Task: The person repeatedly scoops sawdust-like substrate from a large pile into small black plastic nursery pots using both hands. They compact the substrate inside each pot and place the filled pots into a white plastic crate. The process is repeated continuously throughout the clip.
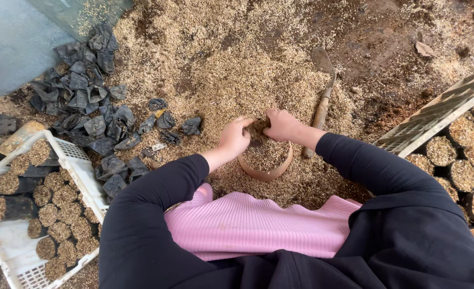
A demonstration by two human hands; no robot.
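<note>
Both hands are pressing into the brown round pot [265, 160]: the left hand [234, 138] is curled over its near-left rim, the right hand [282, 124] bunched at the far rim, fingers half closed on husk filling rather than gripping the wall. The pot is sitting on the husk-strewn floor [221, 59], mid-ground. It is looking thin, pliable and light, best held by the rim. A trowel [322, 101] is lying just right; black bags [87, 101] and a white crate [79, 160] are crowding the left.
</note>
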